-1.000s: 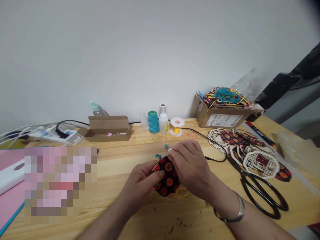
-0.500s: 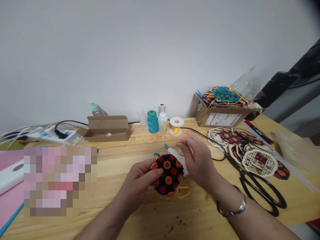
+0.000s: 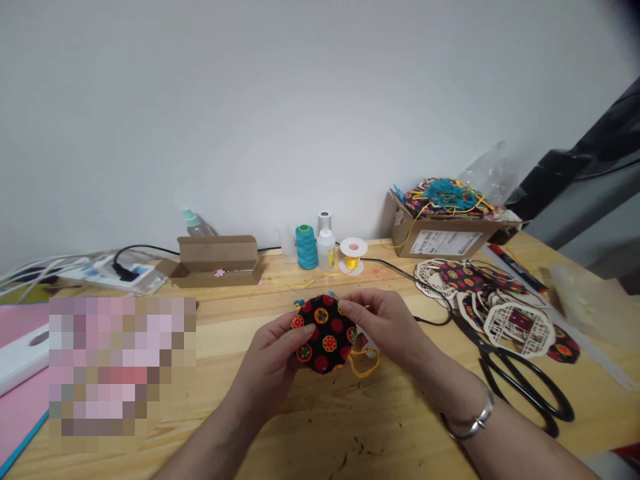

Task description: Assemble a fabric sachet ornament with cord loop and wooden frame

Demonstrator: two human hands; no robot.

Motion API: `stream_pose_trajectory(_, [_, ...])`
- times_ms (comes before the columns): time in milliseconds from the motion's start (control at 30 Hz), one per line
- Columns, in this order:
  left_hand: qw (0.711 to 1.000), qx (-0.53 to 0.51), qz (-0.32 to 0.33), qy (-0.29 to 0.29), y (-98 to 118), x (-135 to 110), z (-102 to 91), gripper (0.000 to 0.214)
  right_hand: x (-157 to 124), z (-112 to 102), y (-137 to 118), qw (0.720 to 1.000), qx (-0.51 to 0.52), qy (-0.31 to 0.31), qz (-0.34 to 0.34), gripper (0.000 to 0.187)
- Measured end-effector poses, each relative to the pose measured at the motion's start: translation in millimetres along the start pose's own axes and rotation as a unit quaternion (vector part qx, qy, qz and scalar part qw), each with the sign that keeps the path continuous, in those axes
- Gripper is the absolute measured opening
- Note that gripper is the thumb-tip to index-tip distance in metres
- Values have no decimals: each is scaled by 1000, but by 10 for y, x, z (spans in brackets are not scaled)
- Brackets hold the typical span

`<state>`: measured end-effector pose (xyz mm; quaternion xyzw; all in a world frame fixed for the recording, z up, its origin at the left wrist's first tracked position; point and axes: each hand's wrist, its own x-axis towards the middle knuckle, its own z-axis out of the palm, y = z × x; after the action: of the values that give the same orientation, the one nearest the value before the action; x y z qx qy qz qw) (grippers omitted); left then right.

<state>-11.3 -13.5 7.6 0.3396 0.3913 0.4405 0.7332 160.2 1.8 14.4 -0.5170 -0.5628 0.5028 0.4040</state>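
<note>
Between my hands is a dark patterned fabric disc [image 3: 327,337] with red and orange flower motifs, held above the wooden table. My left hand [image 3: 275,347] grips its left edge, thumb on the front. On the upper right edge, my right hand [image 3: 377,323] pinches the rim between thumb and fingers. A yellow cord loop [image 3: 365,363] hangs at the disc's lower right. Small teal bits [image 3: 299,304] show at its top left edge. A white tool, mostly hidden, lies behind the disc and my right hand.
Black scissors [image 3: 525,383] and cut-out lattice discs [image 3: 520,330] lie on the right. Behind stand a teal thread cone [image 3: 307,248], a glue bottle [image 3: 327,250], a yellow cord spool [image 3: 353,257] and a filled cardboard box [image 3: 445,241]. An open small box [image 3: 219,260] sits back left.
My right hand has come down from above the white tool onto the disc's upper right edge. The disc has risen slightly and shifted left, in my left hand.
</note>
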Motion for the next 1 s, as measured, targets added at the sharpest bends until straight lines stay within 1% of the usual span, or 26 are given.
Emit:
stream_pose_trajectory(133, [999,30,1,-17,-17,-18,3,24,-8,17,-10,1000,-3,5,-1,17])
stream_pose_trajectory(200, [998,62,-2,-7,-25,0,-9,25,-7,-1,-16,1000,-2,0,2,14])
stream_pose_trajectory(233, [997,80,4,15,-27,16,-21,25,-7,-16,-22,1000,-8,-5,4,13])
stream_pose_trajectory(267, [993,100,20,53,-26,34,-37,25,-9,-35,-29,1000,-19,-12,3,12])
stream_pose_trajectory(300, [985,122,52,105,-21,52,-54,24,-14,-54,-38,999,-35,-22,1,12])
stream_pose_trajectory(333, [971,147,99,163,-11,65,-71,22,-20,-73,-47,998,-54,-37,-2,11])
stream_pose_trajectory(367, [949,173,153,217,3,72,-87,21,-29,-89,-56,996,-72,-53,-6,11])
stream_pose_trajectory(400, [923,203,203,255,20,69,-98,21,-39,-101,-64,993,-91,-69,-13,10])
stream_pose_trajectory(433, [901,237,241,271,39,59,-104,23,-49,-110,-70,990,-109,-84,-23,10])
stream_pose_trajectory(467, [888,277,257,261,58,40,-103,24,-58,-114,-75,987,-126,-95,-33,10])
stream_pose_trajectory(500, [883,327,247,227,73,17,-95,24,-66,-115,-78,983,-142,-105,-43,9])
stream_pose_trajectory(567, [879,409,216,116,90,-29,-63,22,-77,-111,-78,977,-170,-116,-63,9])
stream_pose_trajectory(633, [877,444,182,0,85,-57,-21,19,-82,-105,-75,971,-188,-126,-76,10])
stream_pose_trajectory(667, [877,448,169,-40,76,-61,-3,17,-83,-102,-73,969,-196,-127,-84,10])
stream_pose_trajectory(700, [878,448,157,-64,65,-59,11,16,-85,-100,-71,966,-206,-126,-93,9])
stream_pose_trajectory(733, [881,445,146,-75,55,-52,20,16,-86,-97,-69,963,-215,-122,-103,9])
stream_pose_trajectory(767, [887,436,133,-72,47,-43,23,16,-86,-94,-67,962,-221,-118,-111,9])
stream_pose_trajectory(800, [896,423,118,-61,41,-33,21,16,-84,-91,-63,962,-221,-110,-120,9])
stream_pose_trajectory(867, [918,386,83,-25,40,-11,5,14,-73,-89,-52,967,-203,-75,-136,11])
stream_pose_trajectory(933, [941,335,54,24,48,7,-20,16,-49,-95,-35,976,-167,-11,-143,18])
stream_pose_trajectory(1000, [959,273,38,58,58,22,-47,20,-16,-109,-16,978,-136,62,-145,24])
